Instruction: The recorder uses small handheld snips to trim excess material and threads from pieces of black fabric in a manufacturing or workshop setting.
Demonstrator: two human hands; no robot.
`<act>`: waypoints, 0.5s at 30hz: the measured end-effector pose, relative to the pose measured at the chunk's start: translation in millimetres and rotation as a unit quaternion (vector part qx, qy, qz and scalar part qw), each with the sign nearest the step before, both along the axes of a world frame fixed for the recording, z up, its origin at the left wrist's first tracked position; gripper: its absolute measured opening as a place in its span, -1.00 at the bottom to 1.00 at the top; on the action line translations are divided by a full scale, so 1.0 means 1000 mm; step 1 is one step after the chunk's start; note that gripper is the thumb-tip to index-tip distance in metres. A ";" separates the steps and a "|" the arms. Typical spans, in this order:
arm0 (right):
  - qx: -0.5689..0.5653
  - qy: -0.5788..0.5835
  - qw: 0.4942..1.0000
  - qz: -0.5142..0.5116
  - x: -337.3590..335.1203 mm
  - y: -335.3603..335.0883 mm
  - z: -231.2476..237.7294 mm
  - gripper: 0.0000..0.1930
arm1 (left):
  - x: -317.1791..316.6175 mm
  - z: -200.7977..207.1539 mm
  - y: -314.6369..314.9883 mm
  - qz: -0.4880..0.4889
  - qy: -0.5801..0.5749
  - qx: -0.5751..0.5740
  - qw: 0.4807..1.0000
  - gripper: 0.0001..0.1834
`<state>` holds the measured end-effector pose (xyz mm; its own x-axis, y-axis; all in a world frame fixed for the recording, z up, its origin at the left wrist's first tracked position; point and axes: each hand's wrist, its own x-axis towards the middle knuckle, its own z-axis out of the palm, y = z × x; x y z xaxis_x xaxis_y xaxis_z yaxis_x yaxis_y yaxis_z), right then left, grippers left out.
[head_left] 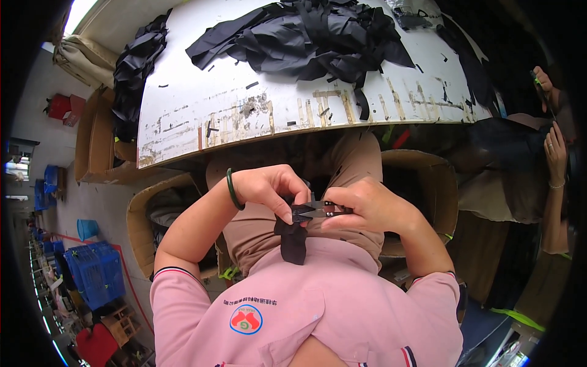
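Note:
Over my lap, my left hand [275, 188] pinches a small piece of black fabric [293, 243] between thumb and fingers, and its lower end hangs down against my pink shirt. My right hand [361, 207] grips a pair of thread snips [333, 211] with dark handles. The snips' blades point left and lie at the fabric, right beside my left fingertips. Whether the blades are closed on a thread cannot be made out. A dark green bangle circles my left wrist.
A white worktable [177, 116] ahead bears a heap of black fabric [318, 40] and scattered scraps. Cardboard boxes [142, 211] stand on both sides of my legs. At right, a co-worker's hand [555, 153] is near. Blue crates [95, 275] stand on the floor at left.

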<state>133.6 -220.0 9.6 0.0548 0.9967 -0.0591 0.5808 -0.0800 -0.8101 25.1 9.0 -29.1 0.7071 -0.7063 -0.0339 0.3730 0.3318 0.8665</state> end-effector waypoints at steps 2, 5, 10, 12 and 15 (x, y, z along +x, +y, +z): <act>-0.002 -0.009 1.000 0.007 -0.001 0.002 0.001 -0.60 | -0.001 -0.003 -0.001 -0.009 0.008 0.006 1.000 -0.89; 0.009 -0.030 0.999 0.013 0.000 0.002 -0.004 -0.61 | -0.003 -0.005 -0.003 -0.012 0.032 0.008 0.999 -0.89; 0.021 -0.030 0.999 0.012 0.001 0.001 -0.005 -0.61 | -0.005 -0.010 -0.003 -0.016 0.048 0.009 0.999 -0.88; 0.008 -0.027 0.999 0.028 0.000 0.004 0.000 -0.62 | -0.005 -0.012 -0.004 -0.018 0.054 0.016 0.998 -0.88; 0.008 -0.039 0.998 0.042 -0.001 0.006 -0.001 -0.61 | -0.005 -0.012 -0.006 -0.027 0.053 0.017 0.998 -0.88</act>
<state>132.9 -214.1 9.0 -0.0261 0.9987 -0.0428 0.6467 -0.0158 -0.7626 20.2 3.2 -41.2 0.6594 -0.7401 -0.1320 0.4804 0.2798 0.8312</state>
